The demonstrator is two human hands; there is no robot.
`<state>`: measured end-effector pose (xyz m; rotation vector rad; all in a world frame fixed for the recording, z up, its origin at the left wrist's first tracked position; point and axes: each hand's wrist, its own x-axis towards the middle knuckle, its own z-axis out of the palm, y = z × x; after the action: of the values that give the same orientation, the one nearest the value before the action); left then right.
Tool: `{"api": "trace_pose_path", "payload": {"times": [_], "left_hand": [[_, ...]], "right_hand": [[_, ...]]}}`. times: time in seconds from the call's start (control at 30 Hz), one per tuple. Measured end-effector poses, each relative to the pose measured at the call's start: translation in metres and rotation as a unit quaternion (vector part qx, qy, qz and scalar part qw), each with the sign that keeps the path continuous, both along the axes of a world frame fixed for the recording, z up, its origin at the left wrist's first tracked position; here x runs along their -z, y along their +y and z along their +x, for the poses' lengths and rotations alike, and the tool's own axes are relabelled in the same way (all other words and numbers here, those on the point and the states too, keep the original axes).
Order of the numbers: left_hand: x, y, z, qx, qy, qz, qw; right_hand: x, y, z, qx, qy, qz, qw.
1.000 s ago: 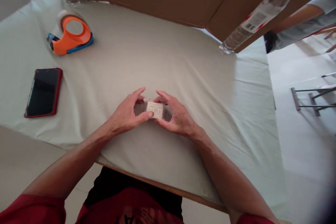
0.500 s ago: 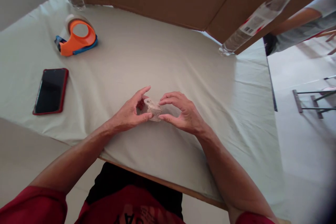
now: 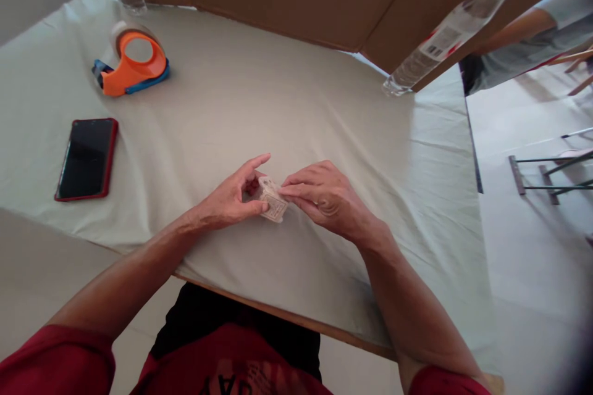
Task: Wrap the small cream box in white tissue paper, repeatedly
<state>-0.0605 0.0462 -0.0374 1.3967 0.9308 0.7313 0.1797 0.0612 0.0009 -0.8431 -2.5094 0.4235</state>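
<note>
A small pale box (image 3: 275, 205) with printed text on its front and what looks like a hanging tab at its top is held just over the cloth near the table's front edge. My left hand (image 3: 231, 192) grips it from the left, thumb on the printed face and index finger stretched away. At the box's upper right edge, my right hand (image 3: 327, 197) is closed, thumb and fingertips pinched together against it. The right fingers hide that edge, so what exactly they pinch is hard to see.
An orange and blue tape dispenser (image 3: 136, 65) and a red-cased phone (image 3: 87, 159) lie on the left of the cloth-covered table (image 3: 259, 99). Behind stands a brown cardboard panel (image 3: 287, 0), with clear plastic bottles (image 3: 445, 43) at its sides. Another person's arm (image 3: 519, 31) shows at right.
My right hand has closed from a spread grip into a pinch at the box's upper right edge. The box has tilted slightly in my left hand.
</note>
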Motion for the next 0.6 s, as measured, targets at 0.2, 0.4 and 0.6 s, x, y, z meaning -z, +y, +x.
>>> {"api": "trace_pose_path", "payload": {"times": [0.2, 0.4, 0.6], "left_hand": [[-0.001, 0.000, -0.001, 0.011, 0.013, 0.007, 1.000], [0.000, 0.002, -0.002, 0.017, 0.006, 0.006, 1.000], [0.004, 0.003, -0.003, 0.015, -0.022, -0.010, 1.000]], "right_hand": [[0.003, -0.003, -0.005, -0.003, -0.038, 0.033, 0.999], [0.017, -0.004, -0.014, 0.061, 0.051, 0.009, 0.997], [0.012, 0.001, -0.007, 0.128, 0.142, -0.126, 0.973]]}}
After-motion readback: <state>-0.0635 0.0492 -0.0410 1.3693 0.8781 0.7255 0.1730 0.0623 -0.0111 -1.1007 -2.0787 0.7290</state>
